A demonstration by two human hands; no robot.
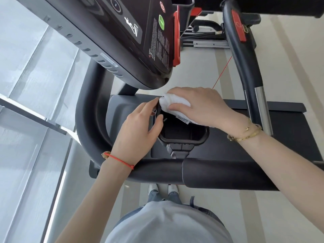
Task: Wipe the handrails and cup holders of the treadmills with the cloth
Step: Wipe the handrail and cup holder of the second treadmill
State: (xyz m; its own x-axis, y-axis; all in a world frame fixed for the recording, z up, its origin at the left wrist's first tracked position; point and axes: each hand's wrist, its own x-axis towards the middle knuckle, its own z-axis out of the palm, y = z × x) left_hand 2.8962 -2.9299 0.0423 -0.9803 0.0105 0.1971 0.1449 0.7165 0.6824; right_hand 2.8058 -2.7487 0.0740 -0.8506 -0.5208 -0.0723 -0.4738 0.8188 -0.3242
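Beside bright gym windows, the left hand point(140, 127) pinches the cup holder point(184, 135) rim steady while the right hand point(201, 106) presses the cloth point(175, 102) on its far edge; wiping inside likely comes next.

No text is legible: the console point(140, 32) print and cloth point(177, 102) tag point(182, 119) are too blurred to read

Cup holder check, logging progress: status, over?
Right hand presses cloth on cup holder far rim. Left hand grips its left rim. Handrail untouched, nothing in the way.
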